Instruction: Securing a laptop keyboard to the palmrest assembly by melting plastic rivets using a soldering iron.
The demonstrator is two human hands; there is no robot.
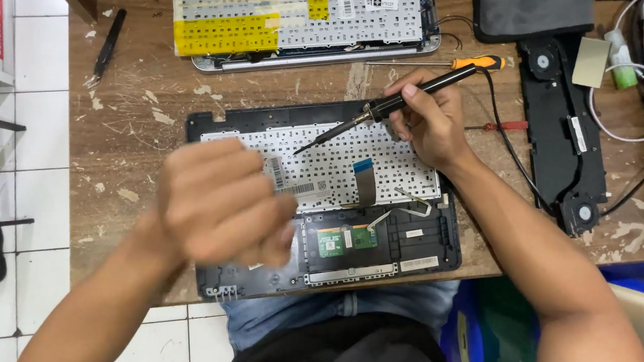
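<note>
A scarred wooden worktop (135,153), flecked with pale scraps, stands over a white tiled floor.

The right hand (428,120) is closed in a pen grip on a black soldering iron (388,102), its tip angled down and left, hovering just over or touching the pale back of the keyboard; which one, the blur does not allow. The left hand (219,200) is raised above the near-left part of the case, fingers curled loosely and motion-blurred; whether it holds anything cannot be told.

Under both hands lies an opened laptop palmrest (423,245), upside down at the near edge of the worktop, with a white keyboard back (338,163), a flat ribbon cable (363,180) and a small green circuit board (348,239). The shell looks light and fairly stiff, best held by its plastic rim; the ribbon and board seem fragile, and the iron should be held by its handle only.

Farther off: a second keyboard assembly (296,17) taped yellow, an orange-handled screwdriver (451,61), a red-handled one (503,126), tweezers (109,41), and a black speaker bar (567,130).
</note>
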